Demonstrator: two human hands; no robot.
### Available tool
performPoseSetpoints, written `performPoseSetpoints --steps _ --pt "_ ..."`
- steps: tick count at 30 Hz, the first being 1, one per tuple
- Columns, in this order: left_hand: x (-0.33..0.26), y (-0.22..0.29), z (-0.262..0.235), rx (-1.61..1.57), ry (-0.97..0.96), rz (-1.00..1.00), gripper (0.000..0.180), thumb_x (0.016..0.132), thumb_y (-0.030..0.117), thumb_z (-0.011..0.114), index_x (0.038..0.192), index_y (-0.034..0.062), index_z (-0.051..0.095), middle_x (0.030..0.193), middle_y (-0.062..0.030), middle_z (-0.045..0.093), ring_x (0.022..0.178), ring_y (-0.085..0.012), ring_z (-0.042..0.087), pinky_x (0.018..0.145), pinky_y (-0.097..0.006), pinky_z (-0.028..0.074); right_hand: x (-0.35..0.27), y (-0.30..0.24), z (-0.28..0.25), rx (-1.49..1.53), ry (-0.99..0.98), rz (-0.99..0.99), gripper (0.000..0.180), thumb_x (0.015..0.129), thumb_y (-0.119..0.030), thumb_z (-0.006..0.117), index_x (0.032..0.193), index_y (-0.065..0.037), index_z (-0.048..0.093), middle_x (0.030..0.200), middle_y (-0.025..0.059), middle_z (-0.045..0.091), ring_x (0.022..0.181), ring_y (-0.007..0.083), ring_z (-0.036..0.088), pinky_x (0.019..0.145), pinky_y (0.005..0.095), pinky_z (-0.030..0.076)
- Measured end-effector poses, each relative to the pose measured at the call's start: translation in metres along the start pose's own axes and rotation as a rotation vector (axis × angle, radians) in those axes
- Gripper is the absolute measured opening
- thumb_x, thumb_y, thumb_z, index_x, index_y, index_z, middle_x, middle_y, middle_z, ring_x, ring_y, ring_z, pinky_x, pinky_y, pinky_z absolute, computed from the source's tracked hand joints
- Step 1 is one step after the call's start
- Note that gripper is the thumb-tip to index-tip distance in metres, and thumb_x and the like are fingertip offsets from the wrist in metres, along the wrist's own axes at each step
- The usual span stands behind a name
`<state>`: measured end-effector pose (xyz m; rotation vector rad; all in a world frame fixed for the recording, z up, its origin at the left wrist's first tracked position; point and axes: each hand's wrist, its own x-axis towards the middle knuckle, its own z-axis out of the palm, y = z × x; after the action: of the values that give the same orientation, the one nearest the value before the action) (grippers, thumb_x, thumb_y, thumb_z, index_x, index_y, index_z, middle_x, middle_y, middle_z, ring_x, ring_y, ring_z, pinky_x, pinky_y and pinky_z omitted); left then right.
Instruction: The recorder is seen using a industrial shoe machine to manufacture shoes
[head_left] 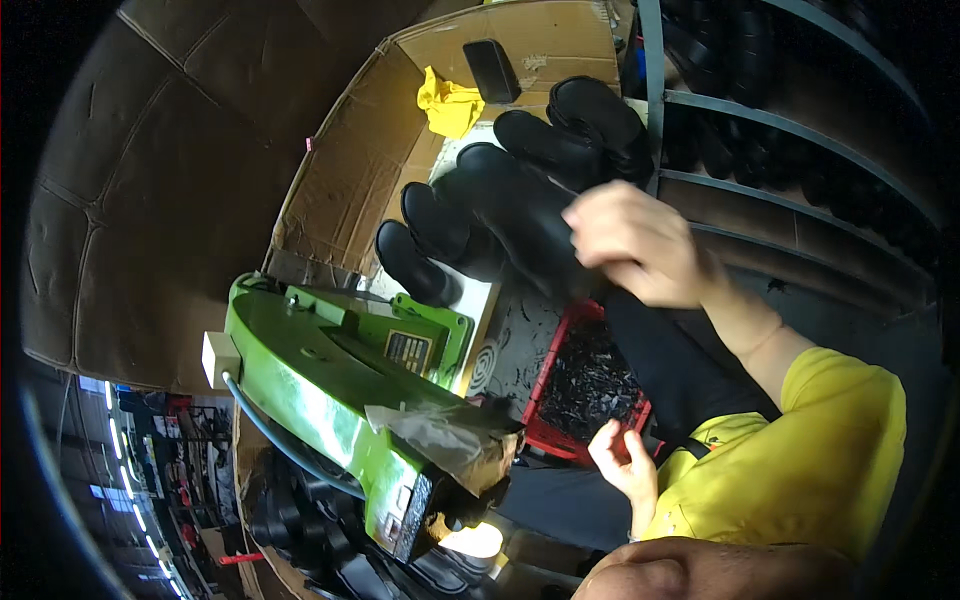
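Note:
My right hand (635, 245), blurred by motion, is raised beside a tall black boot (515, 205). Its fingers look curled, but whether they touch the boot is unclear. Lower down, my left hand (625, 462) is in front of my body with thumb and fingers apart, holding nothing. Between my legs sits a red tray (533, 425) heaped with thin black scraps (590, 385). Several more black boots, such as a small-looking one (412, 262) and a far one (590, 105), lie side by side on a white surface (480, 300).
To the left stands a green machine (320, 400) with a blue cable (265, 430) and a lit lamp (472, 540). Cardboard (345, 170) walls the boots, with a yellow cloth (450, 105) and dark phone-like slab (491, 70). Metal shelving (770, 115) rises at right.

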<state>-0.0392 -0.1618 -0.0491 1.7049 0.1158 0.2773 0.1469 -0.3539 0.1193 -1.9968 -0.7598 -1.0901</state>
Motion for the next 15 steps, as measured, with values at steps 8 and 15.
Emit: performPoseSetpoints --steps 8,15 --pt "0.011 -0.046 -0.021 0.205 -0.007 -0.063 0.010 0.086 0.007 0.068 0.093 0.0011 0.064 0.095 -0.0096 0.063 0.093 -0.0203 0.060 0.088 -0.032 0.047 -0.037 0.132 0.087 -0.280 -0.255 0.010 0.033 0.066 0.009 0.057 0.096 -0.003 0.063 0.103 0.0100 0.063 0.116 0.0291 0.054 0.092 0.0420 0.042" --pt "0.036 -0.151 -0.014 0.511 -0.202 0.061 0.017 0.082 0.013 0.072 0.093 0.0020 0.064 0.092 -0.0128 0.060 0.089 -0.0275 0.059 0.083 -0.036 0.048 -0.020 0.047 0.211 -0.335 -0.356 -0.144 0.021 0.072 -0.013 0.061 0.088 0.002 0.060 0.087 0.0106 0.058 0.087 0.0241 0.057 0.072 0.0345 0.048"
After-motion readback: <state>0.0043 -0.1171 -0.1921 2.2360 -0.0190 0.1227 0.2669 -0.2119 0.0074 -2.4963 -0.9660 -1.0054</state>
